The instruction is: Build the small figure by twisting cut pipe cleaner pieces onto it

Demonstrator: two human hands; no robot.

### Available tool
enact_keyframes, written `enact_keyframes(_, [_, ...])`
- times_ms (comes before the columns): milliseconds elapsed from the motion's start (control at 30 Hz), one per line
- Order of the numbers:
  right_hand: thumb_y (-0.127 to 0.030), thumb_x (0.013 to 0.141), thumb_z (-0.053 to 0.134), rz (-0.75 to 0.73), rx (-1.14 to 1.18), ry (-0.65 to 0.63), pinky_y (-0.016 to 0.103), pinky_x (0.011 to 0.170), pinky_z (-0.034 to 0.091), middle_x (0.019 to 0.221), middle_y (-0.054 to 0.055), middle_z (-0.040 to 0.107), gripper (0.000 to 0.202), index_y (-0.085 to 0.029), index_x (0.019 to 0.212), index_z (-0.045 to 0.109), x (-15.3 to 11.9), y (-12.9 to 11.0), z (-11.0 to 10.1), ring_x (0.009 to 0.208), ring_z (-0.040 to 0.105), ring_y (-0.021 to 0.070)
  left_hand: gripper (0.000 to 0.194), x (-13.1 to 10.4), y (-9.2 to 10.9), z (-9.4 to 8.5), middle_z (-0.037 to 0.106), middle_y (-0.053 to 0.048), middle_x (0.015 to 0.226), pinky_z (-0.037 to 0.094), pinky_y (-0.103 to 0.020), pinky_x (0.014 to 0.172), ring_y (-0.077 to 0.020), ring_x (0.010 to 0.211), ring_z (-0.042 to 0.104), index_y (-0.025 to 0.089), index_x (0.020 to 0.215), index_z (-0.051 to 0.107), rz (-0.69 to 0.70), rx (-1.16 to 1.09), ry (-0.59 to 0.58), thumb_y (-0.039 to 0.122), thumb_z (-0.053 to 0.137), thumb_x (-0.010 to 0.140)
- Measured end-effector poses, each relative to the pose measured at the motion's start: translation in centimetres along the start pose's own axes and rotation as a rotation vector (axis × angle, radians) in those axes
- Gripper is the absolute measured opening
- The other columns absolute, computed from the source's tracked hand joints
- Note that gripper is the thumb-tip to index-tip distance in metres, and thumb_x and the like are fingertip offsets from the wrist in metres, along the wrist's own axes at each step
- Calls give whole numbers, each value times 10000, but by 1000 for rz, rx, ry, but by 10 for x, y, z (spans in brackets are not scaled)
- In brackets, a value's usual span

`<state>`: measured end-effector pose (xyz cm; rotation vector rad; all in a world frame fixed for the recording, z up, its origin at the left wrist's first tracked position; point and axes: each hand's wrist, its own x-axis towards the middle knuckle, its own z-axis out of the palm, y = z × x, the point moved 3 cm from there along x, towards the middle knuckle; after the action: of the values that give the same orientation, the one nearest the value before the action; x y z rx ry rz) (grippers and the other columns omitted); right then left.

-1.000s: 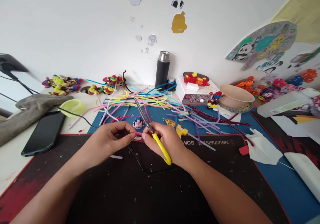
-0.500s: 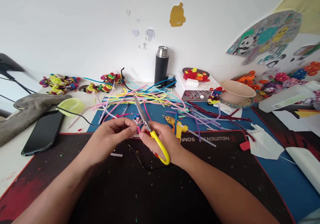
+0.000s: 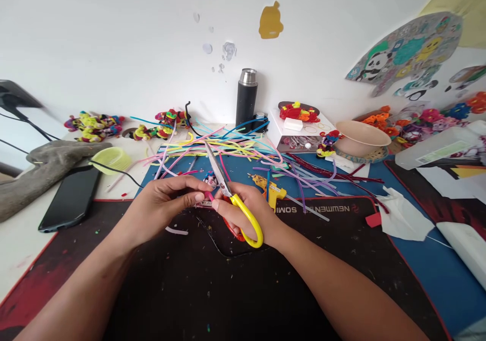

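Observation:
My left hand [image 3: 172,201] pinches a short magenta pipe cleaner [image 3: 209,196] between thumb and fingertips. Close beside it, my right hand [image 3: 245,209] is closed around scissors [image 3: 247,219] with yellow-coated handles, their blades pointing up and away from me. The right thumb and fingertips also meet the pipe cleaner's other end. Behind the hands sits a small doll-like figure [image 3: 210,180] with a blue and white head, partly hidden by the fingers. A yellow glue gun [image 3: 275,193] lies just beyond my right hand.
Many coloured pipe cleaners [image 3: 228,146] spread across the back of the desk. A black thermos [image 3: 246,100] stands by the wall, with a white drawer box [image 3: 299,133] and pink bowl [image 3: 362,137] to its right. A phone [image 3: 70,199] lies left on the dark mat [image 3: 235,295].
The scissors have tilted slightly, their handles moving a little right, and a red part of them shows more. Both hands keep their hold; the whole view has shifted slightly.

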<state>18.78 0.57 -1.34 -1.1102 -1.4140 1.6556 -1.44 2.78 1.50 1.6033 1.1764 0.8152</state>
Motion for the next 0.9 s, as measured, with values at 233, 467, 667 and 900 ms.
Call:
enact_keyframes(233, [-346, 969, 748, -16, -14, -8, 216, 480, 442, 551, -108, 515, 158, -241, 930, 637, -1, 6, -1, 410, 499, 101, 226, -1, 7, -1, 851, -25, 910, 592, -311, 857, -228, 872, 747, 228, 941, 897, 87, 95, 13, 447, 851, 903])
enact_keyframes(467, [-355, 994, 728, -10, -16, -31, 211, 463, 428, 545, -111, 506, 170, -242, 922, 624, -2, 7, -1, 400, 485, 97, 225, -1, 7, 1, 849, -34, 893, 592, -327, 835, -236, 844, 739, 251, 926, 892, 140, 139, 15, 469, 836, 922])
enact_keyframes(667, [-326, 968, 742, -25, -15, -27, 207, 455, 430, 540, -113, 505, 175, -241, 899, 606, -3, 4, 1, 398, 491, 95, 283, 0, 6, 1, 859, -58, 916, 610, -327, 849, -249, 856, 763, 263, 952, 900, 191, 152, 18, 538, 836, 937])
enact_keyframes(900, [-340, 920, 834, 29, 47, -44, 187, 438, 408, 542, -113, 514, 250, -236, 891, 609, -5, 2, 1, 405, 494, 87, 321, 0, 4, 3, 857, -44, 885, 627, -311, 800, -225, 802, 768, 257, 923, 881, 295, 195, 13, 554, 786, 999])
